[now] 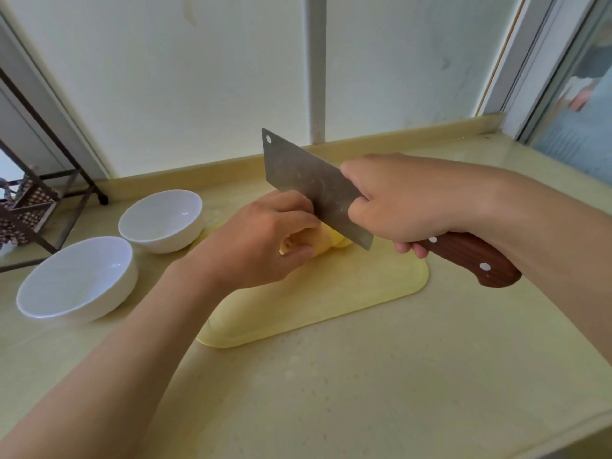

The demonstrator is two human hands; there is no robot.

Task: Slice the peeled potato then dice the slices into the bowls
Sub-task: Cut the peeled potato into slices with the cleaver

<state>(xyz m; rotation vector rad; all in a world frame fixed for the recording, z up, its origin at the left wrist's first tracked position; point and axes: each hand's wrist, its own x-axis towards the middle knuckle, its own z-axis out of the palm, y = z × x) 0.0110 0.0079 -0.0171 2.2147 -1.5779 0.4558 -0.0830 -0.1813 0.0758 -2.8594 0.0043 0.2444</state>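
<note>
On the cutting board [331,299] the left grip [261,240] curls round the peeled potato [329,240], hiding most of it; the right grip [397,200] clasps the cleaver [308,180], whose blade covers the potato's end.

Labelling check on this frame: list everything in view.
cleaver: 1, steel blade, brown handle, tilted over the potato
potato: 1, pale yellow, on the cutting board
cutting board: 1, pale yellow, mid counter
bowls: 2, white, empty, left of the board; near bowl, far bowl
counter: 1, beige, under it all
rack: 1, dark metal, far left
pipe: 1, white, upright at the back wall
left hand: 1, holds the potato
right hand: 1, grips the cleaver
</note>
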